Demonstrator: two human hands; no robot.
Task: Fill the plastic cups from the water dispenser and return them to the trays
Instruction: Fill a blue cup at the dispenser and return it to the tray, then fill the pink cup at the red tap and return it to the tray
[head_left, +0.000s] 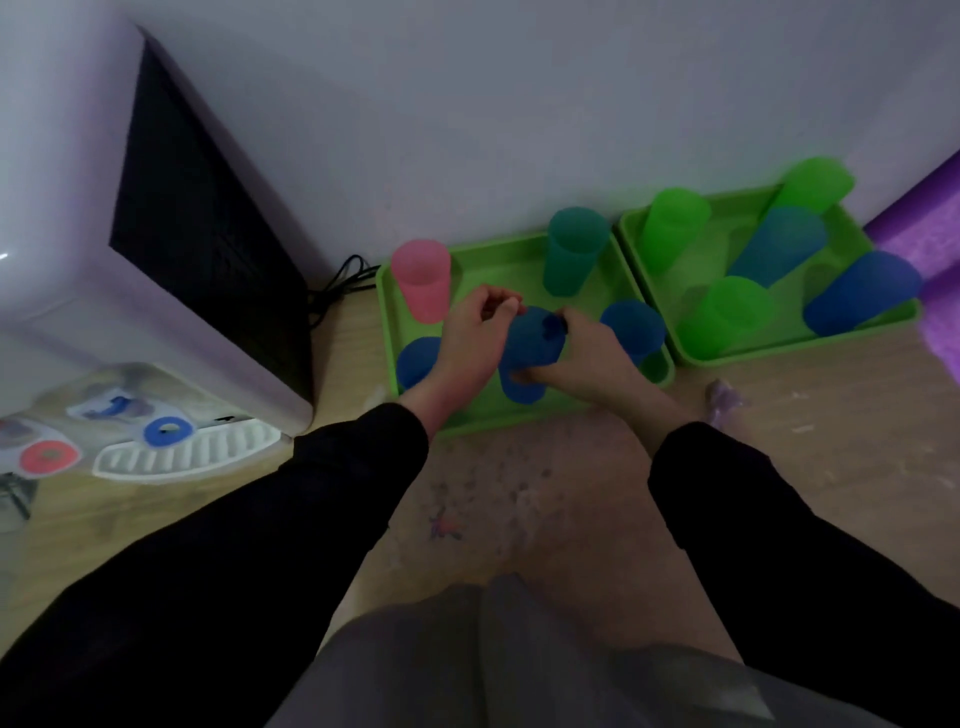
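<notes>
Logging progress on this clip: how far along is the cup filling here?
Done: cannot tell; water levels are not visible in any cup, and nine cups stand on the two green trays.
In hand: the right hand grips a blue cup over the left tray; the left hand sits at its rim.
Left: carry it to the water dispenser, whose drip tray is bare, then back.

A single wide-angle head-worn view looks steeply down and forward from above the person's lap. Both hands sit near frame centre, close to the lens. The water dispenser bulges at the left edge; two green trays lie against the far wall.
</notes>
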